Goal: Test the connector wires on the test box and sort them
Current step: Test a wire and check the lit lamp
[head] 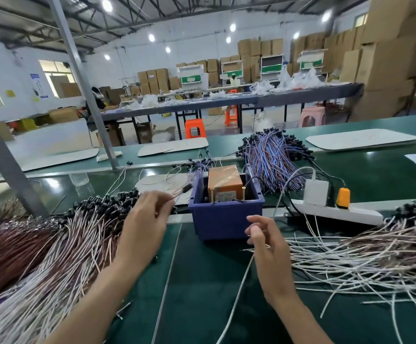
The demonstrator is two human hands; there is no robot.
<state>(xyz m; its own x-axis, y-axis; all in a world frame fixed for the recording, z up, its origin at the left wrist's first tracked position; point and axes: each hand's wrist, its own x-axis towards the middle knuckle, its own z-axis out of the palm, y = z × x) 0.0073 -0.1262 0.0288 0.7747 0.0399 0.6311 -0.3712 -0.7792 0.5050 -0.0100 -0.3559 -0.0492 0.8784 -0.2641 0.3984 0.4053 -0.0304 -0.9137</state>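
The test box [224, 186], orange with two brass pins at its front, sits inside a blue plastic bin [224, 217] at the centre of the green table. My left hand [147, 219] is just left of the bin, pinching a connector wire whose black end [187, 188] points toward the bin. My right hand [266, 242] is in front of the bin's right corner, fingers closed on a white wire [239, 291] that trails down to the near edge. A big heap of white and brown wires [43, 249] lies at the left. A looser pile [365, 254] spreads at the right.
A white power strip [335, 212] with a white adapter and an orange plug lies right of the bin. A bundle of blue and purple wires [273, 155] lies behind it. A grey steel post [3, 160] rises at the left. White boards lie on the far belt.
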